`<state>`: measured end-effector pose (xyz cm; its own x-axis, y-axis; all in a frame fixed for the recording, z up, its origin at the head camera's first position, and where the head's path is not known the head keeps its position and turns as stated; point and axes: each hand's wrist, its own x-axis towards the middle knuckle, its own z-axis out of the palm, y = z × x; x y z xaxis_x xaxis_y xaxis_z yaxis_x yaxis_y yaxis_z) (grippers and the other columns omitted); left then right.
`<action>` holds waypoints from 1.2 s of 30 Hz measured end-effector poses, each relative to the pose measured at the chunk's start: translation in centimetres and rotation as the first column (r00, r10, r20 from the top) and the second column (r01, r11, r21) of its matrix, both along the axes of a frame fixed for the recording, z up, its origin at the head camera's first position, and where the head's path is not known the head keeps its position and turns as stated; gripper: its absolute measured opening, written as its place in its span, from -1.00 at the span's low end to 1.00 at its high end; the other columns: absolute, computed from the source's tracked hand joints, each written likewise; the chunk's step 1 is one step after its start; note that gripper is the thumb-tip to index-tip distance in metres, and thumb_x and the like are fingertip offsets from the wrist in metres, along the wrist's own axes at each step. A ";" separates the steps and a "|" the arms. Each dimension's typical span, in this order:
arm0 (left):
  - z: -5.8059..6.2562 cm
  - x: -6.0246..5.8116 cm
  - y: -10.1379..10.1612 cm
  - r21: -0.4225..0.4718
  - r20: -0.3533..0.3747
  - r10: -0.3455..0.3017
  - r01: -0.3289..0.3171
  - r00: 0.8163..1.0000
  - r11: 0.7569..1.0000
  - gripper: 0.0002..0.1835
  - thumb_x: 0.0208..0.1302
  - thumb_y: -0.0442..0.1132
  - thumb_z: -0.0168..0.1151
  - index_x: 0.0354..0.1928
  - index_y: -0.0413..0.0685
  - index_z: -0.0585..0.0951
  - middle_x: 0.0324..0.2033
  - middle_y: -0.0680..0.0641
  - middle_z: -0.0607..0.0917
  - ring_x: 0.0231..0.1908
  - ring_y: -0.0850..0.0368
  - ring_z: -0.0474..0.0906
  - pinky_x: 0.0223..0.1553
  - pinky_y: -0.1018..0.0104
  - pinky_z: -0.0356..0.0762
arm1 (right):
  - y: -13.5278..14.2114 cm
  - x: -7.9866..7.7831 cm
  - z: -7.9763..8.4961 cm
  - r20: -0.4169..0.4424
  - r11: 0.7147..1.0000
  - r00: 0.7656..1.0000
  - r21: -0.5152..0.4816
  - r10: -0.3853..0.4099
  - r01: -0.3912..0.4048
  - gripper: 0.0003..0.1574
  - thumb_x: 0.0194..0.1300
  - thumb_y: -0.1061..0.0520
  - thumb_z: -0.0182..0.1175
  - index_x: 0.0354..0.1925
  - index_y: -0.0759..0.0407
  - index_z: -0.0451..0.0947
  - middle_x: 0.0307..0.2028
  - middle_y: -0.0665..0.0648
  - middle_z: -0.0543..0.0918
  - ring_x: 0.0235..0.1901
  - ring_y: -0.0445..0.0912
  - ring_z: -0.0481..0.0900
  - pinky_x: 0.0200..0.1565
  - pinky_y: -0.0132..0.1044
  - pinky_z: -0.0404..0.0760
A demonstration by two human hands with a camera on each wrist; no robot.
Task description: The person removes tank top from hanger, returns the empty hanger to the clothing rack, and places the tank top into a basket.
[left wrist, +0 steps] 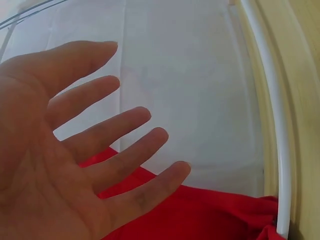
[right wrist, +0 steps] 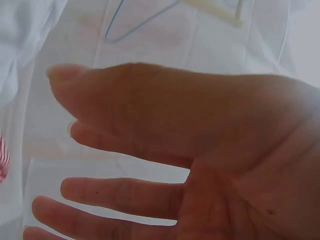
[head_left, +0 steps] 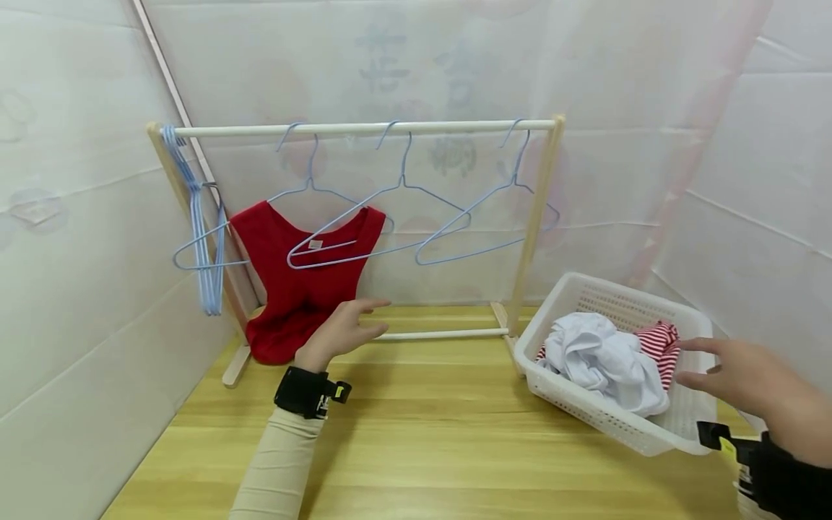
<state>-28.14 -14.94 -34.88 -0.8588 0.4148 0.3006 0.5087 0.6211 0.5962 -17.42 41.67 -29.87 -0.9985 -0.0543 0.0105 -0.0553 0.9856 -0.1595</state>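
Observation:
A red sleeveless top (head_left: 305, 282) hangs on a light blue hanger (head_left: 310, 177) at the left part of the rack. In front of its lower right side is my left hand (head_left: 344, 328), fingers spread and holding nothing; the left wrist view shows the palm with red cloth behind it. My right hand (head_left: 747, 372) hovers at the right rim of a white plastic basket (head_left: 624, 289), its fingers apart with nothing between them. Inside the basket lie a bunched white garment (head_left: 604, 361) and a red-and-white striped cloth (head_left: 659, 347), the latter close to the right fingertips.
The wooden rack's white top rod (head_left: 442, 128) carries two bare blue hangers (head_left: 403, 184) right of the top. Several more hangers (head_left: 206, 238) are bunched at its left end. A lower white rod (head_left: 448, 334) crosses near the wooden table (head_left: 416, 448). Pale sheeting surrounds the table.

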 end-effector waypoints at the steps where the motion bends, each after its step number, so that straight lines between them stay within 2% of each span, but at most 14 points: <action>1: 0.0 0.1 -0.1 -0.006 0.000 -0.003 0.003 1.000 1.000 -0.51 0.39 -0.26 0.32 0.33 -0.18 0.58 0.33 -0.22 0.61 0.29 -0.30 0.55 0.34 -0.14 0.51 | -0.5 0.0 0.2 -0.009 1.000 1.000 0.001 0.017 -0.017 -0.16 0.22 -0.12 0.45 0.18 0.49 0.49 -0.15 0.60 0.67 -0.28 0.32 0.70 -0.32 0.17 0.65; 5: 0.1 0.6 -0.6 -0.039 -0.009 -0.001 0.000 1.000 0.999 -0.50 0.39 -0.24 0.33 0.34 -0.18 0.58 0.32 -0.22 0.62 0.29 -0.28 0.56 0.34 -0.14 0.51 | -2.4 0.1 0.6 -0.048 0.997 0.996 -0.007 0.078 -0.078 -0.24 0.23 -0.09 0.45 0.18 0.42 0.55 -0.19 0.49 0.73 -0.27 0.26 0.73 -0.37 0.04 0.62; 9: 0.3 1.1 -1.4 -0.060 -0.009 0.009 -0.010 1.000 0.998 -0.49 0.40 -0.23 0.33 0.35 -0.15 0.57 0.33 -0.20 0.61 0.29 -0.28 0.56 0.33 -0.15 0.51 | -4.5 0.4 0.9 -0.096 0.991 0.986 0.017 0.134 -0.133 -0.22 0.19 -0.07 0.48 0.22 0.39 0.55 -0.17 0.38 0.77 -0.25 0.19 0.74 -0.30 0.05 0.63; 13: 0.3 1.6 -2.2 -0.060 -0.002 0.020 -0.020 1.000 0.998 -0.48 0.40 -0.24 0.33 0.36 -0.16 0.55 0.34 -0.22 0.59 0.30 -0.27 0.55 0.34 -0.16 0.50 | -6.8 0.9 1.1 -0.145 0.983 0.973 0.044 0.181 -0.176 -0.22 0.14 -0.05 0.52 0.20 0.37 0.57 -0.09 0.43 0.74 -0.22 0.21 0.74 -0.25 0.11 0.65; 16: 0.2 1.7 -2.6 -0.061 0.000 0.023 -0.023 1.000 0.998 -0.47 0.40 -0.23 0.33 0.37 -0.16 0.55 0.34 -0.22 0.59 0.32 -0.22 0.54 0.35 -0.14 0.49 | -8.7 1.0 1.2 -0.179 0.973 0.957 0.016 0.228 -0.229 -0.27 0.14 0.02 0.52 0.16 0.39 0.59 -0.02 0.46 0.72 -0.22 0.22 0.74 -0.26 0.05 0.67; 20: 0.2 2.1 -3.0 -0.066 0.000 0.025 -0.025 1.000 0.998 -0.47 0.40 -0.23 0.34 0.38 -0.15 0.54 0.34 -0.21 0.60 0.29 -0.17 0.55 0.34 -0.12 0.51 | -11.7 1.1 1.8 -0.224 0.954 0.930 -0.005 0.290 -0.299 -0.32 0.13 0.04 0.53 0.15 0.35 0.63 0.03 0.40 0.73 -0.22 0.15 0.75 -0.26 -0.02 0.68; 23: 0.2 2.3 -3.4 -0.075 -0.003 0.025 -0.025 1.000 0.997 -0.47 0.40 -0.23 0.33 0.38 -0.17 0.54 0.34 -0.21 0.60 0.30 -0.16 0.55 0.35 -0.11 0.51 | -14.4 1.0 2.7 -0.235 0.938 0.914 -0.023 0.331 -0.346 -0.33 0.16 0.03 0.52 0.17 0.29 0.63 0.08 0.38 0.72 -0.19 0.14 0.77 -0.22 0.04 0.70; 27: 0.1 2.6 -3.8 -0.095 -0.018 0.019 -0.021 1.000 0.995 -0.47 0.42 -0.22 0.32 0.37 -0.21 0.53 0.34 -0.22 0.60 0.33 -0.17 0.53 0.37 -0.12 0.48 | -18.4 0.4 4.7 -0.251 0.912 0.890 -0.055 0.382 -0.407 -0.39 0.23 0.05 0.48 0.20 0.25 0.64 0.08 0.36 0.73 -0.13 0.16 0.78 -0.18 0.06 0.72; 32: 0.0 3.1 -4.7 -0.129 0.011 0.027 -0.025 1.000 0.991 -0.44 0.39 -0.23 0.34 0.39 -0.20 0.51 0.34 -0.23 0.59 0.35 -0.18 0.51 0.40 -0.11 0.44 | -23.4 -0.5 7.6 -0.322 0.866 0.842 -0.110 0.432 -0.487 -0.47 0.26 0.16 0.44 0.17 0.29 0.64 0.03 0.42 0.74 -0.11 0.24 0.78 -0.18 0.07 0.75; 36: -0.2 3.4 -5.4 -0.164 0.024 0.037 -0.032 0.999 0.986 -0.42 0.38 -0.21 0.35 0.40 -0.20 0.50 0.34 -0.22 0.59 0.36 -0.17 0.49 0.42 -0.09 0.42 | -27.2 -0.8 10.0 -0.374 0.836 0.791 -0.069 0.484 -0.544 -0.49 0.27 0.18 0.44 0.16 0.29 0.64 0.04 0.40 0.74 -0.10 0.25 0.78 -0.12 0.11 0.75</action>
<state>-24.72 -20.32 -35.06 -0.8803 0.4267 0.2075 0.4704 0.7282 0.4984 -18.26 14.46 -19.83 -0.7574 -0.5256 0.3873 -0.6244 0.7565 -0.1944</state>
